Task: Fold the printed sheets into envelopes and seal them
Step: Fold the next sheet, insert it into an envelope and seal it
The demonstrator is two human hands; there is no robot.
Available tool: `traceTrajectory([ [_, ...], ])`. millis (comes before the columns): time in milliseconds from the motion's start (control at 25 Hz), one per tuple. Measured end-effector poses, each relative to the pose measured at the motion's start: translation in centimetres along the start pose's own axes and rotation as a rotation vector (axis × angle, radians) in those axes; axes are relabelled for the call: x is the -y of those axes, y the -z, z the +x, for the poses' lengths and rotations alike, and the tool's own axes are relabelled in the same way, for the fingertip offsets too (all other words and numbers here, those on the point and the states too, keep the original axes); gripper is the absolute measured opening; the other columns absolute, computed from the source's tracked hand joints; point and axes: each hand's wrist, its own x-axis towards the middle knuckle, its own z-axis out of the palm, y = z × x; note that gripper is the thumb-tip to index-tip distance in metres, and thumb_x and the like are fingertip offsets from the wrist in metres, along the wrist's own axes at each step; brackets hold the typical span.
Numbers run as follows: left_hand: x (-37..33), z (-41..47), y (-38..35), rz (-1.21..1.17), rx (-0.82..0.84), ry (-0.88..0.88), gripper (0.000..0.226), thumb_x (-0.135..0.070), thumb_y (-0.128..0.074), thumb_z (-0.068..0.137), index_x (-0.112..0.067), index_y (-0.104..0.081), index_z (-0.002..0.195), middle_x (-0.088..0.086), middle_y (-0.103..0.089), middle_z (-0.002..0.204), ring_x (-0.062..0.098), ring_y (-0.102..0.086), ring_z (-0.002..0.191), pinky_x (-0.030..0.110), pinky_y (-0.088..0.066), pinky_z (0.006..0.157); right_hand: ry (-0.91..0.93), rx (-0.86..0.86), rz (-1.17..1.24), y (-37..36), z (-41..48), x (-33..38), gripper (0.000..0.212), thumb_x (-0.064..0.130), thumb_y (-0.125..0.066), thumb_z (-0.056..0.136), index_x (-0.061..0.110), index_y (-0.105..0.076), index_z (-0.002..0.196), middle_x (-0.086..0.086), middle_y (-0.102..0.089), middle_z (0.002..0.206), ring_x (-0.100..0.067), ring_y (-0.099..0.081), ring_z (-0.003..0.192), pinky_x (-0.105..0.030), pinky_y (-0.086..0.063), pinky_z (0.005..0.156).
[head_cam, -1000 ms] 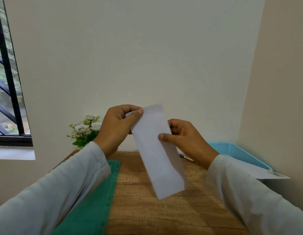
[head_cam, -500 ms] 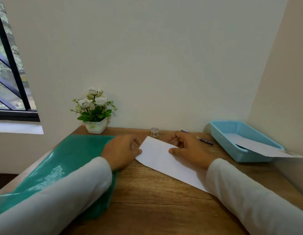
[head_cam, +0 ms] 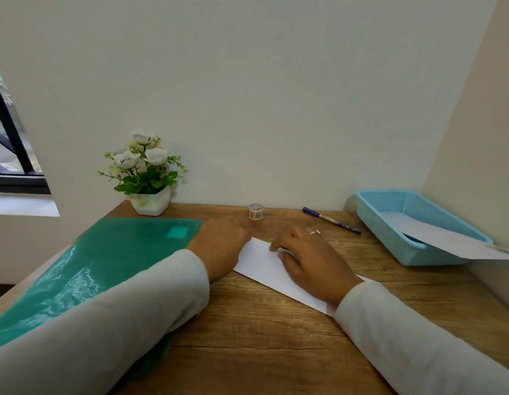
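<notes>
Pressing sheet (head_cam: 256,262) to counter (head_cam: 247,337) w/ R hand (head_cam: 310,260), fingers loosely bent; L hand (head_cam: 219,246) at sheet's end, blurred, grip unclear.

A quiet desk corner, a home or small office study nook: a wooden desk (head_cam: 247,352) is tucked between plain walls, with a black-framed window (head_cam: 8,143) at far left. Stationery lies along the far edge: tape roll (head_cam: 256,211), pen (head_cam: 331,220), a blue tray (head_cam: 381,235) holding a sheet of paper (head_cam: 447,238), a green mat (head_cam: 105,266) on the left, potted flowers (head_cam: 150,203).
</notes>
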Motion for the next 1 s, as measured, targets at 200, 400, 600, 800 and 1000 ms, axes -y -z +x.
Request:
traceTrajectory([
  [200,0.6,-2.1,1.1,-0.003,0.035,-0.046,0.038,-0.022,-0.052,0.099,-0.033,-0.056,0.135,-0.005,-0.059,0.135,0.017,-0.049,0.124,0.038,-0.042,0.106,-0.004,-0.008,-0.005,-0.3,0.2,-0.5,0.026,0.034,-0.045,0.105,0.04,-0.062,0.124,0.012,-0.056,0.117,-0.013,-0.053,0.103,-0.029,-0.045,0.083],
  [400,1.7,-7.6,1.9,-0.14,0.014,-0.079,0.041,-0.026,-0.046,0.101,-0.037,-0.048,0.141,-0.014,-0.052,0.143,0.01,-0.043,0.132,0.035,-0.034,0.111,-0.003,-0.003,0.0,-0.3,0.3,-0.6,0.025,0.03,-0.047,0.103,0.039,-0.063,0.12,0.013,-0.056,0.113,-0.011,-0.054,0.099,-0.032,-0.043,0.083],
  [600,2.4,-8.2,1.2,-0.238,-0.027,-0.071,0.04,-0.029,-0.042,0.103,-0.04,-0.047,0.141,-0.018,-0.05,0.145,0.007,-0.041,0.134,0.032,-0.031,0.114,-0.031,0.102,-0.072,1.1,0.6,1.2,0.032,0.025,-0.045,0.105,0.035,-0.065,0.128,0.013,-0.061,0.12,-0.012,-0.055,0.109,-0.031,-0.047,0.092],
  [800,2.6,-8.0,1.2,-0.234,-0.051,-0.087,0.039,-0.033,-0.044,0.103,-0.038,-0.047,0.142,-0.016,-0.05,0.145,0.008,-0.044,0.132,0.032,-0.034,0.114,0.127,0.254,-0.041,0.6,2.5,6.3,0.039,0.017,-0.047,0.102,0.028,-0.062,0.137,0.01,-0.059,0.139,-0.012,-0.053,0.124,-0.033,-0.047,0.103],
  [1000,2.8,-8.1,0.9,-0.199,-0.064,-0.105,0.038,-0.032,-0.044,0.103,-0.035,-0.051,0.14,-0.012,-0.055,0.142,0.012,-0.049,0.128,0.036,-0.038,0.11,0.211,0.271,-0.116,-0.7,3.6,5.8,0.043,0.019,-0.048,0.1,0.027,-0.057,0.141,0.009,-0.057,0.143,-0.013,-0.052,0.126,-0.032,-0.045,0.102],
])
